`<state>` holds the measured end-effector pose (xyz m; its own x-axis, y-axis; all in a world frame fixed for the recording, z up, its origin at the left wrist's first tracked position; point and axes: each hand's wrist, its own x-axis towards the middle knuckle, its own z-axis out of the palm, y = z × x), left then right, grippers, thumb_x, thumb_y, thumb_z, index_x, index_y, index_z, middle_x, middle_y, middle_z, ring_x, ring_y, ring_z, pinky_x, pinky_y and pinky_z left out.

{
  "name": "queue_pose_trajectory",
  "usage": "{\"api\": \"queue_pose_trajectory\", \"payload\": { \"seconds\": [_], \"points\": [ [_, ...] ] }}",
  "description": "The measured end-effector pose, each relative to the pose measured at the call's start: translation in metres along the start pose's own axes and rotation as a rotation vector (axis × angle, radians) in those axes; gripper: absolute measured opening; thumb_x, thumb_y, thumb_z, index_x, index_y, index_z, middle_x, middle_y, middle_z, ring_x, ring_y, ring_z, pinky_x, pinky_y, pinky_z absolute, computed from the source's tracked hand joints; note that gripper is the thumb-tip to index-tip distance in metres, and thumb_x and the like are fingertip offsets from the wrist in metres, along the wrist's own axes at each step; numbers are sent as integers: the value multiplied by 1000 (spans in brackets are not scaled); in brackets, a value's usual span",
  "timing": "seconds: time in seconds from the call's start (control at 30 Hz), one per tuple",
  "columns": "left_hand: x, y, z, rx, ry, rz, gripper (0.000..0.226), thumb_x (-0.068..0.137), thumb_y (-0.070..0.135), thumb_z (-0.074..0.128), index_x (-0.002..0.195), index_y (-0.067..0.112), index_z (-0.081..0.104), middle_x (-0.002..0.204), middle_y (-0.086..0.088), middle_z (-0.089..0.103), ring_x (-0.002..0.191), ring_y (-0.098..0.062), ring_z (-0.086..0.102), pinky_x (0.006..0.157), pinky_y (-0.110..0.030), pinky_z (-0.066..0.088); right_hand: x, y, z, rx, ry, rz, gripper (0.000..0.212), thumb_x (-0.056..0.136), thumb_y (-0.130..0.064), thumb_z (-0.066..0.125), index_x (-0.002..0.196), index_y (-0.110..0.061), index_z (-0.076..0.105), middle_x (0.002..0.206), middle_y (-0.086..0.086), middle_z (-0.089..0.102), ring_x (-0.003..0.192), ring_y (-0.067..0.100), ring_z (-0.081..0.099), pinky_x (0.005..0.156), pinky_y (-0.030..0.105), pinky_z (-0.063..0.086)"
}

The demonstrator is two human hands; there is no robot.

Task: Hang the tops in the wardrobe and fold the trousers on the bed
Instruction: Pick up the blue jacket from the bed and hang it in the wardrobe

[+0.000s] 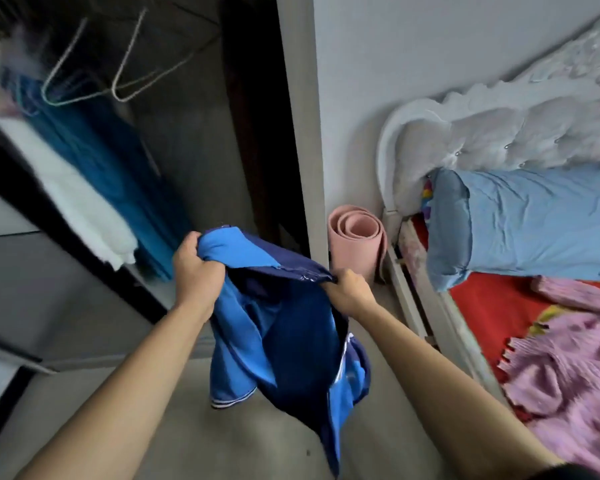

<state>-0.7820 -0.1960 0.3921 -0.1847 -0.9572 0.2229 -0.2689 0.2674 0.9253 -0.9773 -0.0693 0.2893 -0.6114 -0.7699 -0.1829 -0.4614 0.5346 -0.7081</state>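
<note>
A blue jacket in light and dark blue hangs in front of me above the floor. My left hand grips its light blue upper edge. My right hand grips the dark blue edge a little to the right. The open wardrobe is ahead on the left, with two bare wire hangers on its rail and a teal garment hanging beside them. The bed with a red sheet lies to the right, and a pink knitted garment is spread on it.
A rolled pink mat stands on the floor between the wardrobe side and the bed. A light blue pillow lies at the white tufted headboard. A white garment hangs at the wardrobe's left. Grey floor lies below.
</note>
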Motion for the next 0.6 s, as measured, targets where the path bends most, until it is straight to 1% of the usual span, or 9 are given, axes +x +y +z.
{"api": "queue_pose_trajectory", "payload": {
  "seconds": [0.1,0.17,0.23,0.3,0.37,0.43,0.47,0.53,0.6],
  "points": [
    [22,-42,-51,106,-44,-48,32,77,-3,61,100,19,56,88,5,61,80,-15,56,68,-22,45,14,-61,14,83,-4,-151,23,95,-19,48,102,-11,68,102,17,71,97,40,62,72,37,44],
    [32,-65,-72,116,-91,-63,42,76,7,77,108,20,54,96,6,62,90,-17,60,74,-23,45,19,-108,20,179,15,-222,20,92,-12,48,88,-18,67,84,6,67,84,30,61,67,32,37],
    [43,-79,-86,154,-153,-48,55,76,7,80,121,20,51,108,4,59,99,-17,58,78,-22,43,21,-155,26,201,60,-313,20,87,-12,52,73,-23,60,71,-4,59,75,22,56,65,30,36],
    [59,-87,-101,152,-230,-15,78,75,6,82,139,24,42,120,2,54,106,-15,56,88,-25,44,22,-199,33,161,96,-400,17,80,-20,53,63,-22,55,63,-7,56,70,21,54,63,31,37],
    [78,-94,-116,139,-308,55,89,74,7,81,146,31,34,119,1,54,102,-15,59,89,-31,49,23,-240,44,109,133,-478,21,78,-19,55,57,-24,51,58,-6,52,66,21,52,63,30,35],
    [100,-99,-133,182,-338,164,69,76,6,76,136,27,49,113,1,63,99,-16,64,88,-37,53,26,-272,59,26,189,-541,13,76,-21,56,65,-20,63,62,-4,58,69,23,57,64,30,38],
    [114,-99,-142,208,-294,204,51,77,5,73,123,22,60,106,0,69,95,-19,67,85,-40,55,27,-285,64,-29,229,-568,13,76,-22,58,73,-18,69,67,-3,64,72,23,61,65,31,42],
    [144,-99,-165,211,-137,194,22,79,3,70,98,15,69,88,-5,72,85,-28,68,77,-43,55,33,-299,65,-161,293,-581,15,76,-23,63,88,-23,74,80,-4,73,83,23,68,72,33,51],
    [179,-92,-186,137,-28,177,19,78,3,71,87,19,70,79,-3,71,78,-26,67,72,-40,52,40,-302,57,-328,326,-519,20,77,-31,67,97,-28,72,90,-5,75,91,26,69,78,37,55]
  ]
}}
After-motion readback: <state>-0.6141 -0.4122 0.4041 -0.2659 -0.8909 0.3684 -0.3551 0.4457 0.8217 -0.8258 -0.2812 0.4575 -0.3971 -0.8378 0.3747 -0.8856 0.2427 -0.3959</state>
